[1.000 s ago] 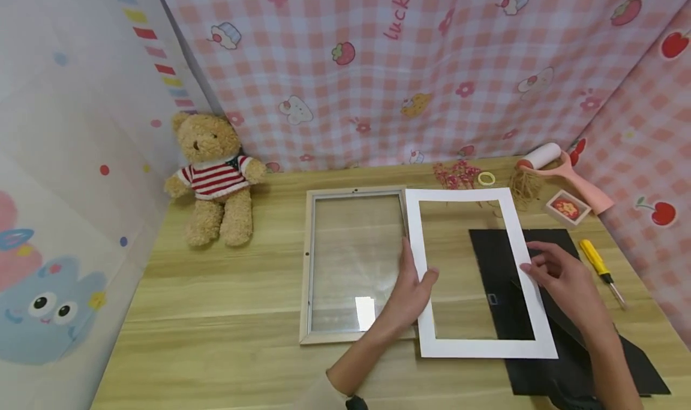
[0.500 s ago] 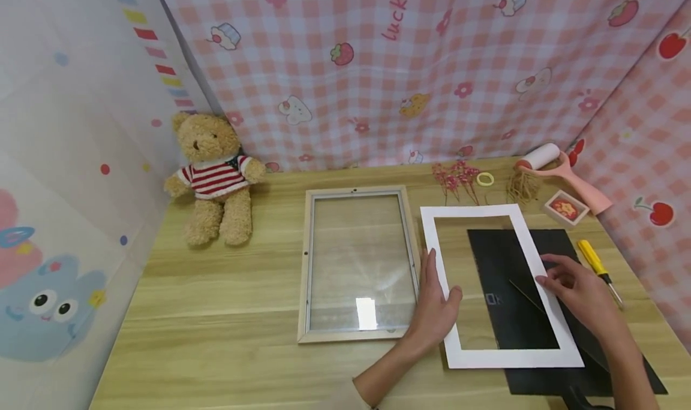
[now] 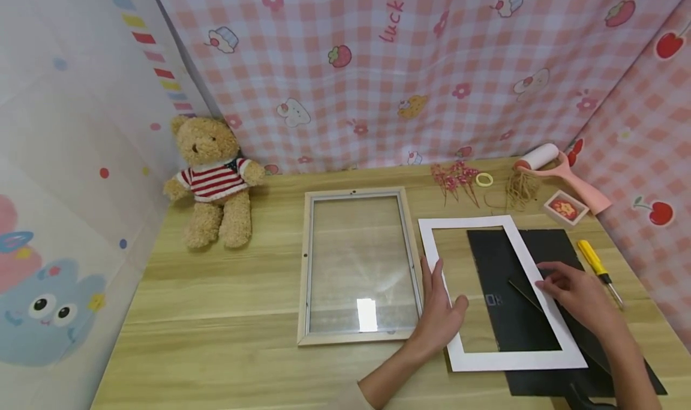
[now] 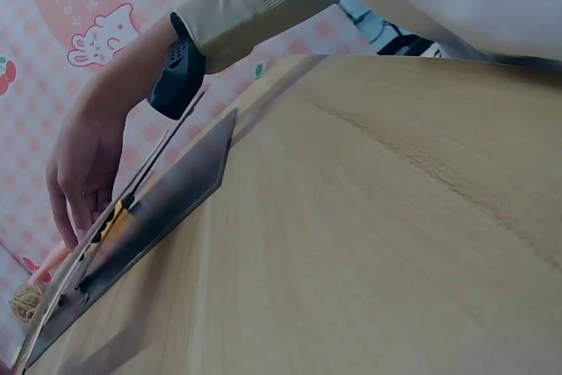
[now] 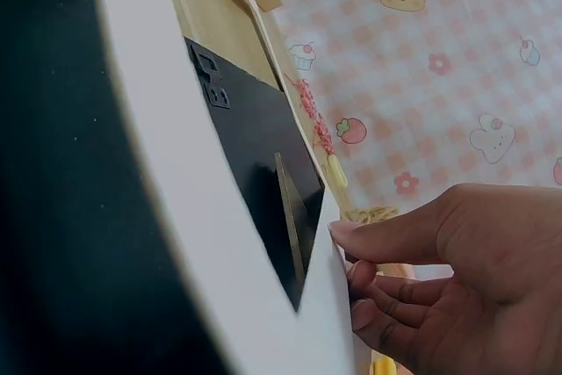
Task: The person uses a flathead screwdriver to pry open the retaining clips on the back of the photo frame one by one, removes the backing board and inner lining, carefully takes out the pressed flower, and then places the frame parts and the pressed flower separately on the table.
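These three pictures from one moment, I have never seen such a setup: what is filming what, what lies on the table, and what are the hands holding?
There is no machine here: a person works with two bare hands and wears three cameras. The wide picture comes from the head and looks down on the wooden table. The other two come from the wrists, very low and close.

On the table lie a wooden picture frame with its glass, a black backing board, a yellow screwdriver, a lint roller and a teddy bear.

Both hands hold a white mat board, which lies partly over the backing board. The left hand rests on its left strip, thumb in the opening. The right hand has a fingertip grip on the right strip's edge; the right wrist view shows this close up.
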`<state>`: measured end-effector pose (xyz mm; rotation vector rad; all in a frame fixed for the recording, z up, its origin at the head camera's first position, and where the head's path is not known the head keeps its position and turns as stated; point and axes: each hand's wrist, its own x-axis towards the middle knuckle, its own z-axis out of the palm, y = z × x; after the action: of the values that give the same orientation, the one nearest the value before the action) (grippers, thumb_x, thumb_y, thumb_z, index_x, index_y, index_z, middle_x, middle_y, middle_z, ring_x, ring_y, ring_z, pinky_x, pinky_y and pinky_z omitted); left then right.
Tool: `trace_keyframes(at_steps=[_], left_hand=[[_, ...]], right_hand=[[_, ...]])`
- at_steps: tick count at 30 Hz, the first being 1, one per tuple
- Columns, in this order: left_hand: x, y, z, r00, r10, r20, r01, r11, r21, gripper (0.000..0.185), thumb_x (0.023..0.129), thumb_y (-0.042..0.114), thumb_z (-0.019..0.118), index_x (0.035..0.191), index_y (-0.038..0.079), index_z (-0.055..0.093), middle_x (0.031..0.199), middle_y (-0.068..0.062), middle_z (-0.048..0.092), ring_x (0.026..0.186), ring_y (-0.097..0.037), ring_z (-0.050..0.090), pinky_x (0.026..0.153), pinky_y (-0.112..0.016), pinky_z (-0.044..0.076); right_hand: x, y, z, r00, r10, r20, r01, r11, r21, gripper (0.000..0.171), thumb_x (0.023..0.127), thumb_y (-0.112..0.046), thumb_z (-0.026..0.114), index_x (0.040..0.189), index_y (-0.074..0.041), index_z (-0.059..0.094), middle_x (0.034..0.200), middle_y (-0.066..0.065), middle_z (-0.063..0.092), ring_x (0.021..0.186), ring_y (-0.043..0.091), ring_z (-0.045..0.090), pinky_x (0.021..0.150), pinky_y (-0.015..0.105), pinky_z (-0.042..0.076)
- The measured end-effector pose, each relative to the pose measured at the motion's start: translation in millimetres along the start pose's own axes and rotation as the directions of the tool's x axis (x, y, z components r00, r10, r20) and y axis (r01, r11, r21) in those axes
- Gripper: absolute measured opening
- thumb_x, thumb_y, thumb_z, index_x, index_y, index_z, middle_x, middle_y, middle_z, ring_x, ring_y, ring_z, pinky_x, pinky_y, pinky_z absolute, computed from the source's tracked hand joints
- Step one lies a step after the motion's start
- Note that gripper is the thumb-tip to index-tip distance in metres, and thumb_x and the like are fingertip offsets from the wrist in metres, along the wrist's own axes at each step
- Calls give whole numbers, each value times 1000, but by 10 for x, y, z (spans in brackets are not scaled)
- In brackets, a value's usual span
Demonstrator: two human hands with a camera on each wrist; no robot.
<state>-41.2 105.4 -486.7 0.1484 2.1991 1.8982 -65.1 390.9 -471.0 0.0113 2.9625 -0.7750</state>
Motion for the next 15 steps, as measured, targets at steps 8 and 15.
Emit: trace_keyframes(at_steps=[8, 15], left_hand=[[20, -92, 37, 1000, 21, -2, -21, 1000, 22, 77, 98, 16, 59, 170, 5, 31, 184, -22, -1, 170, -39, 11, 134, -54, 30], [-17, 0, -204, 988, 100, 115, -103, 994, 19, 68, 102, 12, 57, 166, -1, 36, 182, -26, 13, 167, -43, 22, 133, -55, 33]], right_hand=[[3, -32, -73, 999, 26, 44, -25, 999, -24, 32, 101, -2, 73, 123, 20, 64, 87, 21, 75, 73, 28, 70, 57, 24, 52], [78, -315, -267, 998, -33, 44, 35, 999, -33, 34, 106, -7, 70, 126, 20, 64, 91, 23, 75, 73, 24, 66, 57, 21, 53]])
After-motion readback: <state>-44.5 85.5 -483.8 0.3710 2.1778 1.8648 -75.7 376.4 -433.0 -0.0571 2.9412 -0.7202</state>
